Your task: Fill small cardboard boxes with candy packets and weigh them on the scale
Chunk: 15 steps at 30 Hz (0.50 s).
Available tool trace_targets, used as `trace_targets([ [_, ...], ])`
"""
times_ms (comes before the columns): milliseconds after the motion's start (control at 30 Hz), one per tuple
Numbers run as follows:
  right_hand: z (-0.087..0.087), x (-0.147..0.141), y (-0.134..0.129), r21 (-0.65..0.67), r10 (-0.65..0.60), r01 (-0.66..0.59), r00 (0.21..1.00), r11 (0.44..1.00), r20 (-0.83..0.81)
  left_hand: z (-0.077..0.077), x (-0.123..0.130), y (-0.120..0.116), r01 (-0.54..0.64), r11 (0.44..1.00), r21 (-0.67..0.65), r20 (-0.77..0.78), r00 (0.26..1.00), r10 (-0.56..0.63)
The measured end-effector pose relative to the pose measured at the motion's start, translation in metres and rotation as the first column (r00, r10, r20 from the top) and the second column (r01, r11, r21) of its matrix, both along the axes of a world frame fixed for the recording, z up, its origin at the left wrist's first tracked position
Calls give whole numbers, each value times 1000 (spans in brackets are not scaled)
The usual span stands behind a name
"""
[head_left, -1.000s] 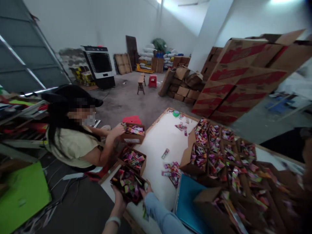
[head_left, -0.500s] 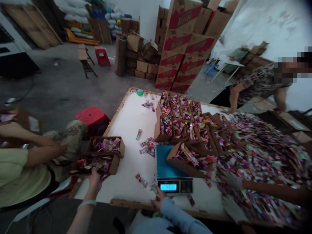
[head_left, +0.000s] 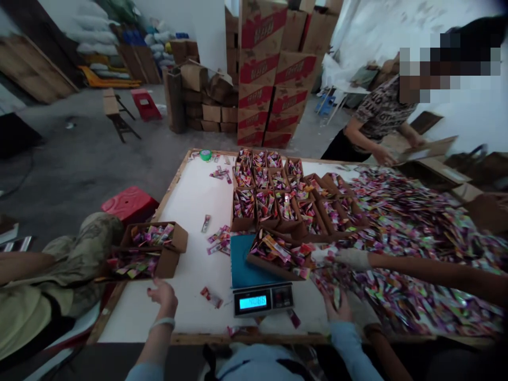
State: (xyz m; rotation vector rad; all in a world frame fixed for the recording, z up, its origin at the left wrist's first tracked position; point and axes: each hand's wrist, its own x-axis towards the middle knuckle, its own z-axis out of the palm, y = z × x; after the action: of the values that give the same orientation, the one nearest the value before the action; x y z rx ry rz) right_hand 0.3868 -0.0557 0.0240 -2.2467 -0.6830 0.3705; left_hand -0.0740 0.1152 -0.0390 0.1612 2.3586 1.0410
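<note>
My left hand (head_left: pixel 163 296) is raised over the white table near the open carton of sachets (head_left: pixel 137 263) on the left; its fingers are apart and hold nothing. To the right of the scale, my right hand (head_left: pixel 337 307) is at the pile's edge, gripping sachets (head_left: pixel 336 296). A filled carton (head_left: pixel 273 254) rests tilted on the blue scale plate (head_left: pixel 240 264), and the display (head_left: pixel 254 302) is lit. Another person's gloved hand (head_left: pixel 351 259) touches sachets by that carton, and a second gloved hand (head_left: pixel 363 312) lies beside my right hand.
Rows of filled cartons (head_left: pixel 264 203) stand behind the scale. A large sachet pile (head_left: pixel 428 227) covers the table's right side. A seated person's knee (head_left: pixel 99 233) is at the left. A standing person (head_left: pixel 381 116) handles a box (head_left: pixel 432 153) at the far right.
My left hand has come away from the left carton and opened. My right hand has moved from the scale's front edge rightward to the sachet pile. The display reading differs.
</note>
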Motion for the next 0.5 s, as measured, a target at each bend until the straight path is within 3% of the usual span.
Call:
trace_targets([
  [133,24,27,41,73,161,-176,971,982,177,-12,54,-35,-25,991,-130,-24,999,22],
  [233,32,36,66,113,155,-183,962,977,224,-15,76,-46,52,986,-157,-4,999,-53],
  [300,39,37,79,148,160,-196,962,969,221,-13,83,-43,110,985,-133,0,994,-111],
  [400,52,33,95,188,295,-340,927,922,231,-6,92,-30,191,980,-55,-37,980,-193],
  [500,58,29,114,65,459,-476,870,877,181,5,109,-13,271,962,43,-80,960,-267],
])
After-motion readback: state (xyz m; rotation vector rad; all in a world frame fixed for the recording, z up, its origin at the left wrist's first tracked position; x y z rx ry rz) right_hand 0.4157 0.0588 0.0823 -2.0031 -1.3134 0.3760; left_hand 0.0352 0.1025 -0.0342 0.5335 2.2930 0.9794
